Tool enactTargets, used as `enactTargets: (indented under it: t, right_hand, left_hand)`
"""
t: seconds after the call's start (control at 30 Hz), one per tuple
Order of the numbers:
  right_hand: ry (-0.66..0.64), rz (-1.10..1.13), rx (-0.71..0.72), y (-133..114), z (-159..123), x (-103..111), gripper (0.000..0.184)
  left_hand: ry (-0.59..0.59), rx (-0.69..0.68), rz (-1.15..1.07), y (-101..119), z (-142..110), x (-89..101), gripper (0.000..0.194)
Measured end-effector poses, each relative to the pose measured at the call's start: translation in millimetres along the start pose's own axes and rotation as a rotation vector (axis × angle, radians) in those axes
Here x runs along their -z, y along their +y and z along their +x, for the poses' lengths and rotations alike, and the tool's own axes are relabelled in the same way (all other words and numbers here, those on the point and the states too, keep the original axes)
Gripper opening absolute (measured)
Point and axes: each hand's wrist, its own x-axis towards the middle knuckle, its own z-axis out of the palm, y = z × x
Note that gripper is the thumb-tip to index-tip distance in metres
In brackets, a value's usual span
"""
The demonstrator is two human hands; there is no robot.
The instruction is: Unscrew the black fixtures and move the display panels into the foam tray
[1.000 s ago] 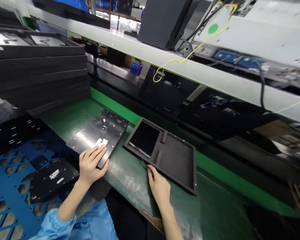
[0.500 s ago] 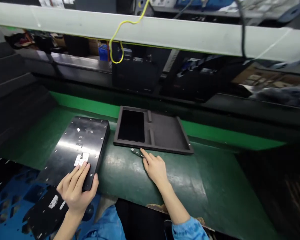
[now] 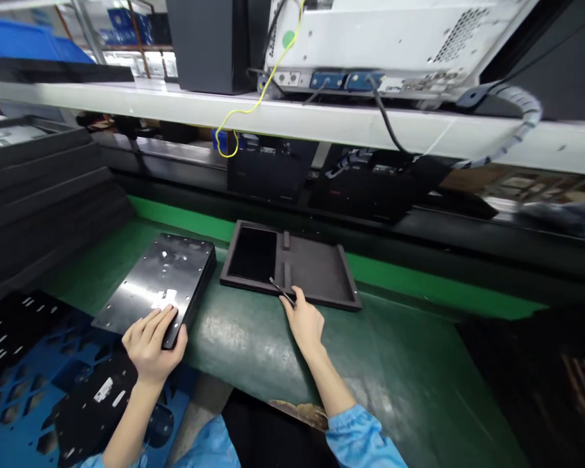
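Observation:
My left hand (image 3: pixel 151 341) grips the near corner of a black metal plate (image 3: pixel 158 279) that lies on the green belt, fingers on top and thumb round its edge. A white label sits on the plate just beyond my fingers. My right hand (image 3: pixel 305 320) is closed on thin metal tweezers (image 3: pixel 281 292), whose tips lie over the front rim of a dark foam tray (image 3: pixel 322 270). A dark flat panel (image 3: pixel 252 253) fills the tray's left pocket; its right pocket holds nothing.
A stack of black foam trays (image 3: pixel 43 195) rises at the left. A blue perforated pallet (image 3: pixel 34 364) with black plates lies at the lower left. Above the green conveyor (image 3: pixel 380 364) runs a white shelf (image 3: pixel 322 123) carrying a white machine (image 3: pixel 394 39) and cables.
My right hand has picked the tweezers up off the belt and brought them to the tray's front rim. My left hand stays on the plate's corner. The camera has tilted upward.

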Motion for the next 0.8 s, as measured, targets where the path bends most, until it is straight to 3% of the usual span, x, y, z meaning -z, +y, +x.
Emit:
enactTargets:
  t: [0.17, 0.3, 0.43, 0.57, 0.67, 0.8]
  right_hand:
    - [0.022, 0.041, 0.019, -14, 5, 2, 0.055]
    - [-0.012, 0.206, 0.110, -10, -6, 5, 0.058]
    - [-0.001, 0.541, 0.120, 10, -33, 10, 0.073]
    - [-0.001, 0.757, 0.031, 17, -74, 17, 0.068]
    - [-0.142, 0.942, -0.019, -6, -117, 18, 0.067]
    - [-0.467, 1.428, -0.113, -73, -174, 6, 0.086]
  left_hand:
    - [-0.039, 0.076, 0.081, 10, 0, 7.7, 0.059]
    - [-0.199, 0.085, 0.066, 15, 8, 22.0, 0.070]
    - [-0.276, 0.069, 0.069, 17, 14, 30.5, 0.068]
    - [-0.239, 0.037, 0.064, 21, 11, 38.5, 0.058]
    - [-0.250, -0.001, 0.033, 30, -1, 53.8, 0.058]
    - [-0.303, -0.048, 0.012, 44, -28, 79.7, 0.070]
